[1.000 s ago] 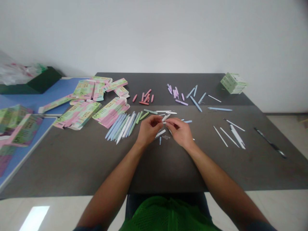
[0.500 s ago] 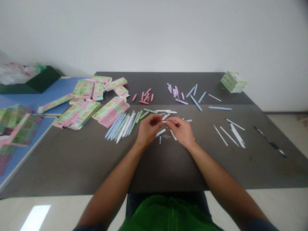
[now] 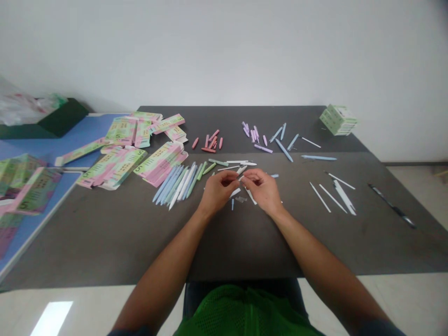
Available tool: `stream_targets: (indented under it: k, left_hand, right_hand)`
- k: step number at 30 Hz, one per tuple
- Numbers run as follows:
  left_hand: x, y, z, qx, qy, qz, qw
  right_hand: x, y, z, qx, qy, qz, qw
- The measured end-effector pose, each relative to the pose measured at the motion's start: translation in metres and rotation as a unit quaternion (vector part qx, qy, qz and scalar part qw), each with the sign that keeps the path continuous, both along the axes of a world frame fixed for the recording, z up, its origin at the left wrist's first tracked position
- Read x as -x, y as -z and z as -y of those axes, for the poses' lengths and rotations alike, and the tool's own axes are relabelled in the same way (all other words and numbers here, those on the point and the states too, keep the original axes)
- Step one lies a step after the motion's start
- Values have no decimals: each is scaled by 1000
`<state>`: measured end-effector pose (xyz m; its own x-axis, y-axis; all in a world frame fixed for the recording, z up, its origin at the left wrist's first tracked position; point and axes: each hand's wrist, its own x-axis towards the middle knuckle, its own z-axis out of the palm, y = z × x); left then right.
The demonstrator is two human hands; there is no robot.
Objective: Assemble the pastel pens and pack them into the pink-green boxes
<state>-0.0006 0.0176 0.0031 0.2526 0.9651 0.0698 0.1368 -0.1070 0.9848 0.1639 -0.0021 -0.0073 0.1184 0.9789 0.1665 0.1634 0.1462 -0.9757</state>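
Observation:
My left hand (image 3: pixel 220 189) is closed in a pinch over the middle of the table; what its fingers hold, if anything, is hidden. Facing it, a short gap away, my right hand (image 3: pixel 263 187) pinches a small white pen part (image 3: pixel 241 178) at its fingertips. Loose pen pieces surround both hands: a white barrel (image 3: pixel 251 197) below the right fingers, a small light-blue piece (image 3: pixel 233 204), clear little tubes (image 3: pixel 241 199), and thin white refills (image 3: pixel 237 162) just beyond. Left of my left hand lies a row of blue, white and green pen barrels (image 3: pixel 180 184).
Pink-and-green cartons (image 3: pixel 161 161) pile up at the left. Red pieces (image 3: pixel 212 142), purple pieces (image 3: pixel 258 136) and blue barrels (image 3: pixel 284 150) lie toward the back. At right are white refills (image 3: pixel 332 198), a black pen (image 3: pixel 392 205) and a green-white box stack (image 3: pixel 339 120).
My hands have come slightly apart at the fingertips. The small white part, earlier between both hands, is now at my right fingertips. A thin white refill beyond the left hand shows more fully.

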Motion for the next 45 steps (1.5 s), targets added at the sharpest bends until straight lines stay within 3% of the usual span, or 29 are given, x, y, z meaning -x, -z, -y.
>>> stream_targets:
  k: [8, 15, 20, 23, 26, 30, 33, 37, 41, 45]
  left_hand:
    - [-3, 0, 2, -34, 22, -43, 998]
    - [0, 2, 0, -10, 15, -61, 998]
    - [4, 4, -7, 36, -16, -56, 998]
    - [6, 3, -10, 65, -32, -26, 997]
    - [6, 1, -10, 83, -39, -7, 996]
    - [5, 0, -10, 80, -45, -12, 996]
    - [5, 2, -10, 73, -44, -13, 996]
    - [6, 5, -12, 64, -39, -18, 997]
    - [6, 6, -13, 53, -37, 8, 998]
    - [6, 6, -13, 44, -49, 49, 997]
  right_hand:
    - [-4, 0, 0, 13, -27, 24, 999]
    - [-8, 3, -2, 28, -69, 23, 997]
    - [-35, 7, -15, 33, 36, 99, 994]
    - [-46, 4, -17, 31, 54, 232, 971]
    - [-42, 1, -13, 33, 0, 331, 943]
    - [-27, 4, -4, 13, -67, 422, 904]
    - [-22, 10, -1, 4, -83, 445, 892]
    - [-23, 9, -3, -7, -54, 375, 925]
    - [-21, -1, -3, 35, -38, 174, 983]
    - [-15, -8, -2, 102, -37, -9, 994]
